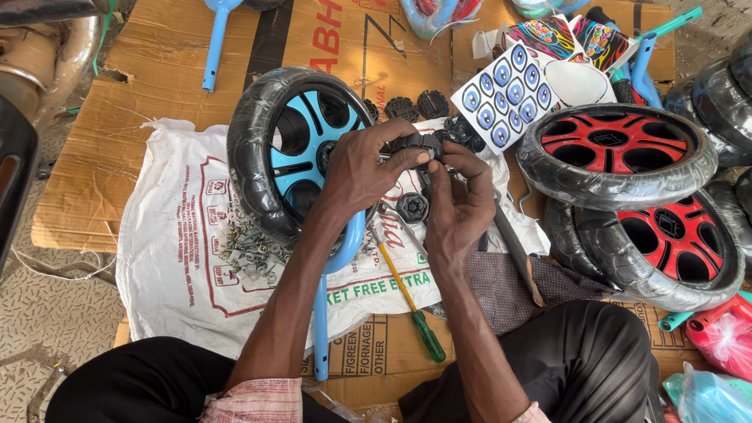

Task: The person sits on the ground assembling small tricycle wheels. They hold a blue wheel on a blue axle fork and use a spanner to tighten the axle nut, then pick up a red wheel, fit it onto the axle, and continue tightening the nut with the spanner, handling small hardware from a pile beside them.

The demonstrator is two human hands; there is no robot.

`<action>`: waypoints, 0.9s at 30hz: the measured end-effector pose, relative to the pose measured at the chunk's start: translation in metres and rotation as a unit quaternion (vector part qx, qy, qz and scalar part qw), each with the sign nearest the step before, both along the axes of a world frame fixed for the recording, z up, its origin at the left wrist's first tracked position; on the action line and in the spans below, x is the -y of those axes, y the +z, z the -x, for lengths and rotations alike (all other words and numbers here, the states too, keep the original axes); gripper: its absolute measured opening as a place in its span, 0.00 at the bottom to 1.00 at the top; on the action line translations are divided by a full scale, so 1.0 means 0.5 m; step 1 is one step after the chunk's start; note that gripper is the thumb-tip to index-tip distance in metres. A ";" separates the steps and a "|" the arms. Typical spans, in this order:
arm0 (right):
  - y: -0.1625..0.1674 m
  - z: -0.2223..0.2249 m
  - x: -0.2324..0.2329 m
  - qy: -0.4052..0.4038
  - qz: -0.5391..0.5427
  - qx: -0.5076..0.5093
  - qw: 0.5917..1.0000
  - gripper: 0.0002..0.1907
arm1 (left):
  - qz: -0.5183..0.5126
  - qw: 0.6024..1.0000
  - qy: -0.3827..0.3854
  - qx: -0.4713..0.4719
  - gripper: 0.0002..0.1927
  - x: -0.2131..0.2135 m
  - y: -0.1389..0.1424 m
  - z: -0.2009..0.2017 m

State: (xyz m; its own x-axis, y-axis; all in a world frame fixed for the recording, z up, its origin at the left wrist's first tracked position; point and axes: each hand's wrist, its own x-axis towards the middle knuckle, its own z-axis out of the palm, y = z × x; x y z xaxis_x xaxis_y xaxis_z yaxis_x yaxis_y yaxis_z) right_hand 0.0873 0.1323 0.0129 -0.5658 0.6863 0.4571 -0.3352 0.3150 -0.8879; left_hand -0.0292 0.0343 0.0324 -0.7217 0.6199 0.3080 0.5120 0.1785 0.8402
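Cardboard [86, 157] lies flattened under everything, with a white woven sack [172, 258] spread over it as my work mat. On the sack a blue-spoked wheel [294, 149] in a black tyre stands tilted on its blue fork [321, 313]; to my right two red-spoked wheels [619, 153] are stacked, overlapping; a sheet of round blue stickers [505, 94] lies beyond my hands.

A green-handled screwdriver [415, 313] lies on the sack just below my right wrist; a heap of small metal nuts and washers [251, 251] sits to the left of the fork; a spare black cap [412, 207] lies under my hands, and more of them [415, 106] sit on the cardboard further off.

The thing in hand is a small black plastic hub cap [419, 145], held in the air just to the right of the blue wheel, apart from it. My left hand [364, 168] pinches its near edge, thumb and forefinger pressed on the rim; my right hand [458, 200] has its fingers curled up against the underside and right edge, tips pressed together on the cap.

As I judge it, doing this well means keeping the cap level between both pinches, turning it with the fingertips rather than the wrists, and gripping the rim only, so that its inner face stays visible; whether anything small sits inside the cap I cannot tell, since my fingers cover it.
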 end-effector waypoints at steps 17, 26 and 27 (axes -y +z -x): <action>-0.037 0.012 -0.016 0.005 0.010 -0.032 0.999 0.06 | 0.005 0.990 0.041 -0.138 0.24 -0.011 -0.014 -0.017; -0.017 0.009 -0.013 0.004 -0.009 -0.006 1.000 0.06 | 0.030 0.989 0.051 -0.134 0.24 -0.012 -0.017 -0.026; -0.014 0.009 -0.012 0.013 0.008 -0.014 1.000 0.06 | 0.030 0.991 0.049 -0.124 0.25 -0.010 -0.015 -0.025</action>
State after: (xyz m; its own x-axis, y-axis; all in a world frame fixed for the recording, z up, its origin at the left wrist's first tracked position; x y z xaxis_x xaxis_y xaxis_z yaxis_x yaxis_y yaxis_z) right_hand 0.0828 0.1385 0.0060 -0.5710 0.6782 0.4627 -0.3687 0.2917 -0.8826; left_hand -0.0168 0.0393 0.0248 -0.6856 0.5736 0.4483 0.6797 0.2837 0.6764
